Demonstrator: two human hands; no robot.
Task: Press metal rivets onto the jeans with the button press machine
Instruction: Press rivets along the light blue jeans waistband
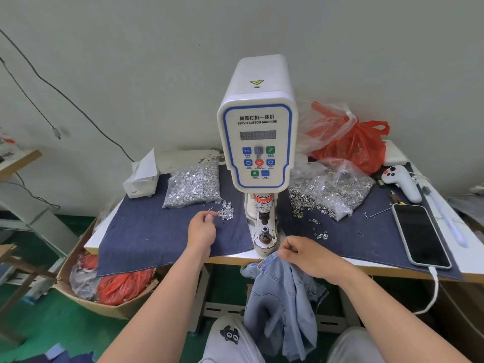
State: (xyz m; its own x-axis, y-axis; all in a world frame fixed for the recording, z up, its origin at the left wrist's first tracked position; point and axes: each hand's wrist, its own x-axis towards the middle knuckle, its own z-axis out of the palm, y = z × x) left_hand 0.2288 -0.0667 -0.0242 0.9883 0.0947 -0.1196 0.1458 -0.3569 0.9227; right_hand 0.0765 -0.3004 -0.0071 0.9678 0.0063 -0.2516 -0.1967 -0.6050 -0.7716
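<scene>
Loading step, by the look of it. Bench (288, 260) bearing the button press machine (258, 119); jeans (281, 292) hanging off its front edge, pinched by the right hand (305, 254) just beside the lower die (265, 235). Left hand (203, 224) picking from loose rivets (225, 211), fingers curled. Next, probably: rivet onto die, denim over it.

White button press machine (257, 142) front panel reads "SERVO BUTTON MACHINE" under Chinese characters; one blue button (246, 150) says "MENU"; red label (262, 203) partly reads "CARE OF FINGER".
</scene>
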